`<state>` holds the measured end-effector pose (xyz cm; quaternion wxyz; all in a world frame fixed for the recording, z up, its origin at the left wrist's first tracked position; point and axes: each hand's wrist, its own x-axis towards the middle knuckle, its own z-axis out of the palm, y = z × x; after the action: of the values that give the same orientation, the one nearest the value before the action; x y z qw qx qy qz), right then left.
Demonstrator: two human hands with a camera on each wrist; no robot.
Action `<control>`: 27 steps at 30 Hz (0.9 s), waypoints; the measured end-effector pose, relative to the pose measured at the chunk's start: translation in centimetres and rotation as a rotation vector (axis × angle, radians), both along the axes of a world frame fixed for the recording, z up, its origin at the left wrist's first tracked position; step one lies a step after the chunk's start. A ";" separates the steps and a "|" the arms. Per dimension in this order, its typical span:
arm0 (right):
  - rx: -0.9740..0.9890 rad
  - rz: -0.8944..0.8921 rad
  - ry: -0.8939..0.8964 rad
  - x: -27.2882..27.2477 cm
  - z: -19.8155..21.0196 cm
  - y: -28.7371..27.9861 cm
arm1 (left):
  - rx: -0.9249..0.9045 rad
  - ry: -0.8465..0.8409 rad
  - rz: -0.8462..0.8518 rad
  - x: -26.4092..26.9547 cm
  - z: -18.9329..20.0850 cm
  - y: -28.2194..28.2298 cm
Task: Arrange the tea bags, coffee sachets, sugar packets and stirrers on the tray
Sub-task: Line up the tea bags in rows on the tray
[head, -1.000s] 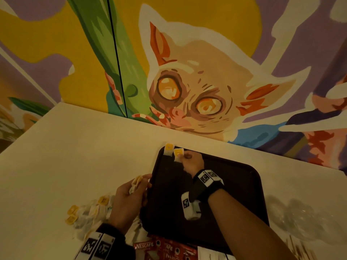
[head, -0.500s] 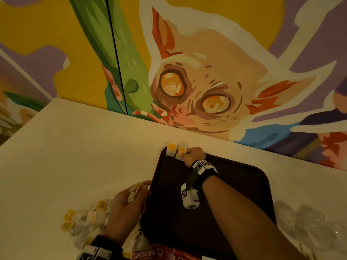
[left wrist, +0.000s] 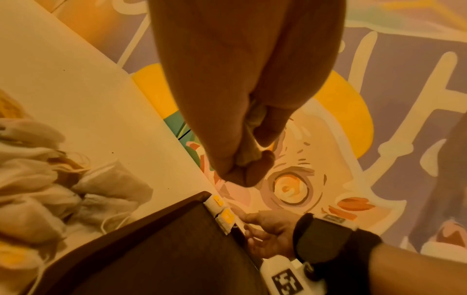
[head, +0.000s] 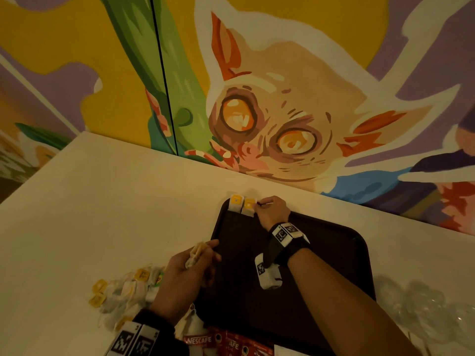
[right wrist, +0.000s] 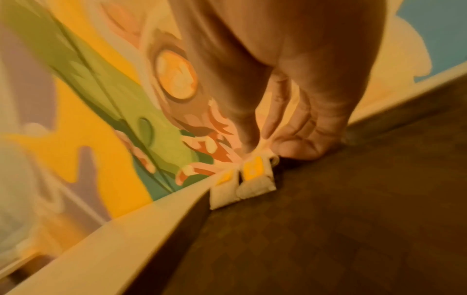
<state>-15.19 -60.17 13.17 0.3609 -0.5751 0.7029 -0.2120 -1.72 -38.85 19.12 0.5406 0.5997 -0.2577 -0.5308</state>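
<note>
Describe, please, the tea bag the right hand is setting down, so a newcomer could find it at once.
Find the dark tray below the mural. Two tea bags lean on its far left corner. It is the right-hand tea bag, touched by the right hand; its neighbour stands untouched.

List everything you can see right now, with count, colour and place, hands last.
tray: one, dark brown, on the table against the wall side.
tea bags on tray: two, white with yellow tags, side by side at the tray's far left corner.
loose tea bags: a pile, count unclear, white with yellow tags, on the table left of the tray.
Nescafe sachets: several, red, at the tray's near edge.
clear plastic bag: one, transparent, right of the tray.
table: one, cream.
mural wall: painted animal, multicoloured, behind the table.
left hand: grip on a crumpled tea bag, at the tray's left edge.
right hand: pinching the second tea bag's top.
</note>
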 end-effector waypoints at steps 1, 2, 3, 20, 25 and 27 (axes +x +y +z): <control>-0.043 0.051 -0.046 -0.1 1.0 1.0 | -0.018 -0.007 -0.025 -0.1 0.3 0.0; -0.071 0.133 -0.103 -0.1 2.2 2.1 | -0.034 -0.016 -0.053 -0.1 0.6 0.1; -0.078 0.237 -0.161 -0.1 3.4 3.4 | -0.050 -0.024 -0.080 -0.2 0.9 0.2; -0.033 0.802 -0.408 -6.0 12.3 16.8 | -0.162 -0.178 -0.487 -2.3 4.9 4.9; -0.031 0.715 -0.497 -6.9 12.1 18.7 | -0.164 -0.179 -0.509 -3.2 5.5 6.3; -0.042 0.656 -0.533 -7.2 12.0 19.3 | -0.155 -0.152 -0.513 -3.6 5.6 6.7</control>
<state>-22.35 -40.86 25.22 0.5667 -0.7006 0.3601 -0.2415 -5.28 -32.15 24.69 0.4120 0.5098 -0.4807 -0.5824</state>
